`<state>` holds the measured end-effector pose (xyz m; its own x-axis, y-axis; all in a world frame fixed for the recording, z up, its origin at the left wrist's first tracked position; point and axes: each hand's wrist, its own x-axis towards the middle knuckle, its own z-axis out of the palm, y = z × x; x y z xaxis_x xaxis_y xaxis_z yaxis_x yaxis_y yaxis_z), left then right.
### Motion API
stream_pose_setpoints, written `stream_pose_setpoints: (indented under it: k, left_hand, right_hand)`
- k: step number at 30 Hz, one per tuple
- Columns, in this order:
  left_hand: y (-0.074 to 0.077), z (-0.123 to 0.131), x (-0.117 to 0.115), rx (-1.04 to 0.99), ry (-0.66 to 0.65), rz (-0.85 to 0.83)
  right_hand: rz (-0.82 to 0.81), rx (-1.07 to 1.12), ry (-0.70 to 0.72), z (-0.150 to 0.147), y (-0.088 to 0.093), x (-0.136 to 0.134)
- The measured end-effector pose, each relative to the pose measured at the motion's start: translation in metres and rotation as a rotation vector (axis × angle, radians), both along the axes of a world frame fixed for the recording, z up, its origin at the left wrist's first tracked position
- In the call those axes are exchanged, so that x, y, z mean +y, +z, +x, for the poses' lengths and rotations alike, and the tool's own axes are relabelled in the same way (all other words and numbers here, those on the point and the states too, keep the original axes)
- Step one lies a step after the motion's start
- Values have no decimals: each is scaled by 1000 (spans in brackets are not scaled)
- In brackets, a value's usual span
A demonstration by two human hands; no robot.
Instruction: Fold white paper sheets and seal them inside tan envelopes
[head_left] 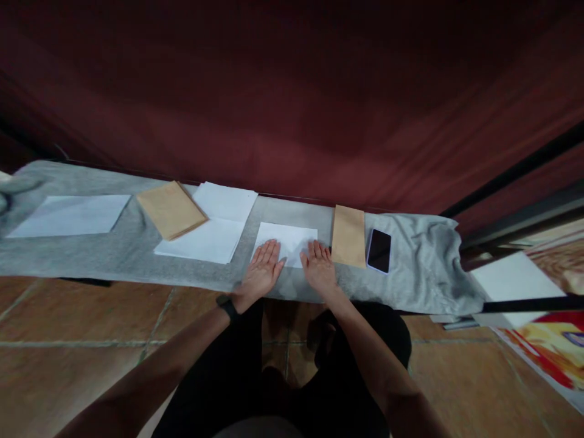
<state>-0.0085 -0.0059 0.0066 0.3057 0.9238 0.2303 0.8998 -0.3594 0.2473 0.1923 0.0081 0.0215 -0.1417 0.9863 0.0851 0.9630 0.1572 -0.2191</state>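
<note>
A small white folded sheet (287, 237) lies on the grey cloth (137, 261) in front of me. My left hand (262, 271) rests flat on its near left part, fingers stretched out. My right hand (318, 267) lies flat on its near right corner, fingers also stretched out. Neither hand holds anything. A black band sits on my left wrist.
Right of my hands lie a brown envelope (349, 236) and a dark phone (379, 250). To the left are a stack of white sheets (210, 234), a pile of brown envelopes (171, 210) and another white sheet (68, 215). A red curtain hangs behind. Tiled floor lies below.
</note>
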Motion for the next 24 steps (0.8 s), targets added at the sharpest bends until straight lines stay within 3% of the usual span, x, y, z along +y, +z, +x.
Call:
stream_pose_setpoints:
  k: [6, 12, 17, 24]
  left_hand:
    - [0, 42, 53, 76, -97, -89]
    - [-10, 28, 81, 88, -14, -73]
    - [-13, 7, 81, 35, 75, -47]
    - [-19, -18, 55, -41, 181, 17]
  right_hand:
    - [-17, 95, 130, -10, -10, 23]
    - [66, 40, 121, -5, -24, 26]
    - [49, 27, 62, -8, -23, 26]
    - [25, 23, -37, -12, -20, 24]
